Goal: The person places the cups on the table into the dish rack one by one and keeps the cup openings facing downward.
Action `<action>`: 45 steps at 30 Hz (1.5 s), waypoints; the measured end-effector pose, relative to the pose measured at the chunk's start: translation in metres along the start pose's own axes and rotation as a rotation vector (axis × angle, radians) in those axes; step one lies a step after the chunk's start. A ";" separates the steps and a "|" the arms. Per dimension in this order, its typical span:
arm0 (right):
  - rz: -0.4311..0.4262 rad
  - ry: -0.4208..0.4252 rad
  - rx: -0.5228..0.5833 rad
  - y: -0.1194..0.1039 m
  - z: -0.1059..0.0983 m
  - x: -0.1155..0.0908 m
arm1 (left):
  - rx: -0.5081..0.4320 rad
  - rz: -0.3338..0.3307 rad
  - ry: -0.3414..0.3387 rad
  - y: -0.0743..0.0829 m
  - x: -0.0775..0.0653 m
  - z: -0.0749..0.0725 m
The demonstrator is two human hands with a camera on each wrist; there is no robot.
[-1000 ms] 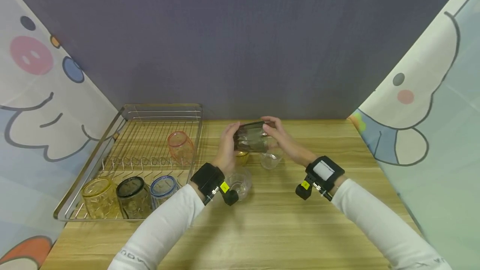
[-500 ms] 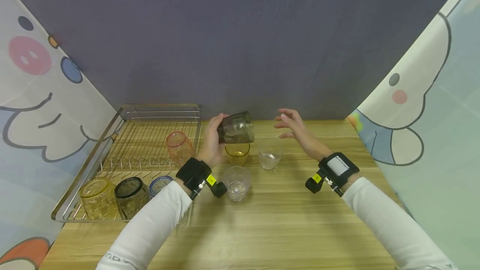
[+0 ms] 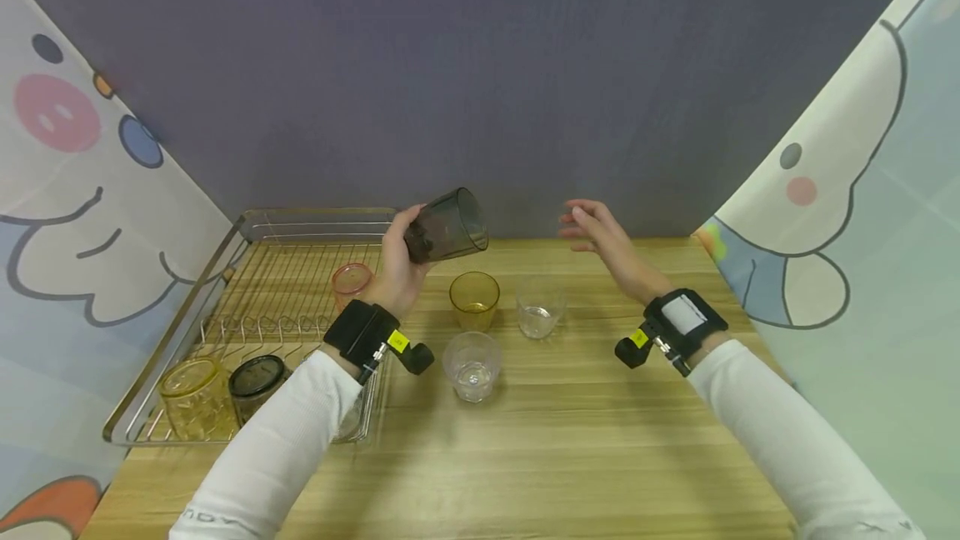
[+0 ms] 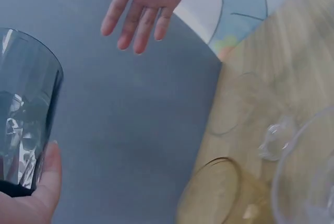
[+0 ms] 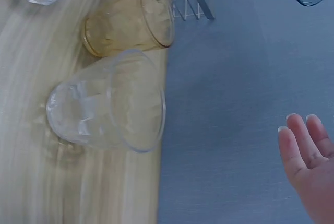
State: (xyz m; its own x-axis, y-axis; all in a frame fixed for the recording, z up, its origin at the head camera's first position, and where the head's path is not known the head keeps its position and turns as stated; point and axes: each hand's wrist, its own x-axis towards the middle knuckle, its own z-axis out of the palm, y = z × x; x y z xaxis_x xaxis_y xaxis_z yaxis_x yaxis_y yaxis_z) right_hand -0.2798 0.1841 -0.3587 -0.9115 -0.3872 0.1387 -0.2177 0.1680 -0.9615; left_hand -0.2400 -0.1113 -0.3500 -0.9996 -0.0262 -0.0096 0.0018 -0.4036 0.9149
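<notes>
Head view: nearest you, your white sleeves (image 3: 258, 452) reach over the table (image 3: 562, 448). Between them a clear glass (image 3: 472, 365) stands upright. To its left, the wire rack (image 3: 318, 212) holds a yellow glass (image 3: 197, 402) and a black-rimmed glass (image 3: 258, 380) at its near end; your left forearm hides whatever lies just right of them, bar a faint bit of glass. Beyond the clear glass, an amber glass (image 3: 475, 307) and a second clear glass (image 3: 538, 315) stand side by side, apart. You can't tell whether their bottoms hold liquid or are simply thick. A pink glass (image 3: 352, 279) in the rack is partly covered by your left hand and wrist.

Farther out, your left hand (image 3: 397, 273) grips the dark glass (image 3: 442, 227) round its base end, above the table. Its long axis runs mostly sideways, rising slightly to the mouth, which faces your right hand (image 3: 603, 238). That hand is well apart, fingers loosely bent, holding nothing; your left is nearer the rack. Most gripping fingers are hidden behind the glass, and both wrist views crop it. Behind everything rises the grey wall (image 3: 480, 90).
</notes>
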 end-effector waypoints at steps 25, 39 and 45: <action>0.005 -0.097 -0.243 -0.030 0.043 0.037 | 0.656 0.277 0.263 0.062 0.013 -0.070; -0.027 -0.096 -0.231 -0.049 0.068 0.051 | 0.740 0.316 0.399 0.085 0.017 -0.088; -0.027 -0.129 -0.233 -0.048 0.085 0.048 | 0.750 0.262 0.430 0.090 0.014 -0.093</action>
State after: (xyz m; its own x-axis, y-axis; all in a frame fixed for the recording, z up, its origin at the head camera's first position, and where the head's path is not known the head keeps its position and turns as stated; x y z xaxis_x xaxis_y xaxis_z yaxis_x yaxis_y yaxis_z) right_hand -0.2839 0.0808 -0.3264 -0.8554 -0.5045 0.1172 -0.3292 0.3550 -0.8750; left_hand -0.2514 -0.2333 -0.3057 -0.8727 -0.4337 0.2242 0.0589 0.3623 0.9302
